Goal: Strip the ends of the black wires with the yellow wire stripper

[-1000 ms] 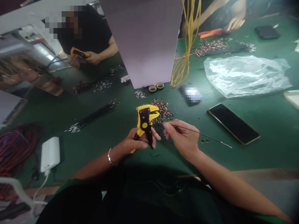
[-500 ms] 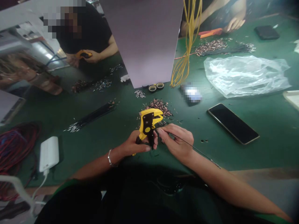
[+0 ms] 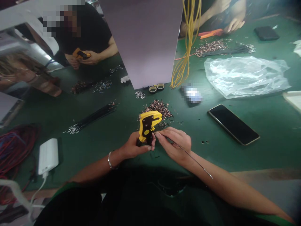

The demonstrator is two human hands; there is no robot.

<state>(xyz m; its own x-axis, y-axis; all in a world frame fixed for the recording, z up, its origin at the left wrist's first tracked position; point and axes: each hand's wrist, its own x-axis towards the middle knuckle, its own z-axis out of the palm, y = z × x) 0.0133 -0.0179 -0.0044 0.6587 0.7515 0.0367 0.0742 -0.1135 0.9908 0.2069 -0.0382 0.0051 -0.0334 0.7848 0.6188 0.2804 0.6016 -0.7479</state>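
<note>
My left hand [image 3: 135, 146] is wrapped round the handles of a yellow and black wire stripper [image 3: 147, 127], its jaws pointing up and to the right. Between thumb and fingers, my right hand [image 3: 176, 142] pinches a thin black wire [image 3: 191, 157]. One end of that wire trails back over my right forearm to a pale tip; the other end is by my fingertips near the stripper's handles, too small to make out. Just beyond the tool lies a pile of short copper and black offcuts [image 3: 158, 108].
A bundle of black wires [image 3: 94, 116] lies left, above a white power bank [image 3: 49, 156]. Right are a phone [image 3: 234, 124] and a plastic bag [image 3: 246, 75]. Tape rolls [image 3: 156, 88] lie before an upright panel [image 3: 145, 40]. Across the table, a person holds a yellow tool [image 3: 81, 54].
The stripper's handles look squeezed closer together. Its head has dipped slightly. The wire's trailing end has swung down and left across my right forearm.
</note>
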